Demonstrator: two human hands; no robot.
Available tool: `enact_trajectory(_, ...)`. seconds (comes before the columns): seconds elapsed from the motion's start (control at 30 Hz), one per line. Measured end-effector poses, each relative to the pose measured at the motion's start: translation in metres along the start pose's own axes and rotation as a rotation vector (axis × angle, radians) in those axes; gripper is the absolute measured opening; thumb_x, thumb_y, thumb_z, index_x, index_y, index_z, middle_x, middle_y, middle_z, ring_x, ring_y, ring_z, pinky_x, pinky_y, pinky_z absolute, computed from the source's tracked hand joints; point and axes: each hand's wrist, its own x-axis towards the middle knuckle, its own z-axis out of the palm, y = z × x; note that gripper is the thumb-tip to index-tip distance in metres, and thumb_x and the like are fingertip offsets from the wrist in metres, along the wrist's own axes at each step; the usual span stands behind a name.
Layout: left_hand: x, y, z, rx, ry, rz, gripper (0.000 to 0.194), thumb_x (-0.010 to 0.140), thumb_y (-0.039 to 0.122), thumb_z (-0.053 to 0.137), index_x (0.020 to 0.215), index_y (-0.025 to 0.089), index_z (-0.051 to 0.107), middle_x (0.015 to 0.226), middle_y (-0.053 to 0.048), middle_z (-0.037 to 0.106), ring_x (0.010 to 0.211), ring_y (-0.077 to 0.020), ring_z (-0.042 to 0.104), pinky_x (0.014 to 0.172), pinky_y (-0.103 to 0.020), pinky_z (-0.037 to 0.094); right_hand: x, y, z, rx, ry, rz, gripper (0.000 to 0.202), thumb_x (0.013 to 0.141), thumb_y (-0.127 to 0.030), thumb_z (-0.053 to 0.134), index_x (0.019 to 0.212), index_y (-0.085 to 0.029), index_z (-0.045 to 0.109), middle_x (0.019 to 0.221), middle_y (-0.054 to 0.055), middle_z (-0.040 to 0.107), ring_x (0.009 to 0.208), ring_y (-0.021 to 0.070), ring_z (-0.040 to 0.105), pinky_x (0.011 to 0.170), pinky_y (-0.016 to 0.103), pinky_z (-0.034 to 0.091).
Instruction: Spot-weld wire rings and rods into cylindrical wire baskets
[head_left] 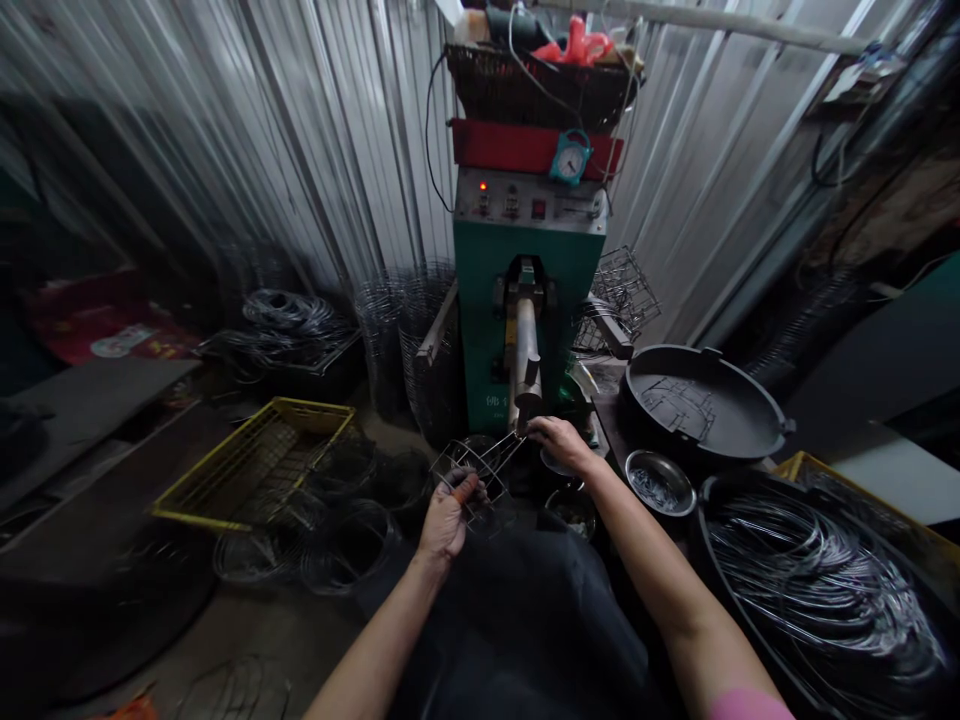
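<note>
When space is tight, align first

As your left hand (446, 515) is closed on the near side of the wire frame (480, 465), let it carry the weight and stop any twisting. The frame is before the green machine (484, 280), its far end near the lower tip of the metal arm (526, 335). Your right hand (559, 440) is beside this end, fingers curled; whether they pinch the frame, I cannot tell. Better to align slowly, and keep all 10 fingers clear of the tip.
</note>
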Motion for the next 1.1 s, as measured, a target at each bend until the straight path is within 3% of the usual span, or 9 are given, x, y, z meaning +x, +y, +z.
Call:
enact_trajectory(0.57,-0.001,-0.006,-0.005,0.006,-0.024,0.022,0.035,0.052,0.025,0.075,0.079,0.015,0.056,0.060,0.002,0.061,0.052,-0.0095,0.055,0.054,-0.022,0.044,0.002,-0.004,-0.007,0.167,0.000,0.038,0.014,0.076,-0.024,0.052,0.083,-0.018,0.064,0.084,0.004,0.065,0.080,0.0154,0.059,0.073,0.026,0.043)
enact_trajectory(0.97,0.007,0.001,0.000,0.000,-0.016,0.044,0.035,0.051,0.024,0.076,0.079,0.015,0.056,0.058,0.003,0.060,0.050,-0.0083,0.054,0.051,-0.020,0.043,0.012,0.000,-0.004,0.204,0.049,0.073,0.014,0.073,-0.026,0.055,0.080,-0.020,0.066,0.082,0.002,0.066,0.078,0.0159,0.060,0.072,0.026,0.044)
enact_trajectory(1.1,0.013,0.007,-0.001,-0.017,0.007,-0.005,0.035,0.050,0.024,0.077,0.076,0.015,0.055,0.057,0.002,0.060,0.049,-0.0092,0.054,0.050,-0.021,0.044,0.014,0.000,-0.002,0.230,0.060,0.143,0.012,0.072,-0.027,0.057,0.075,-0.020,0.067,0.078,0.002,0.067,0.076,0.0162,0.060,0.071,0.027,0.044)
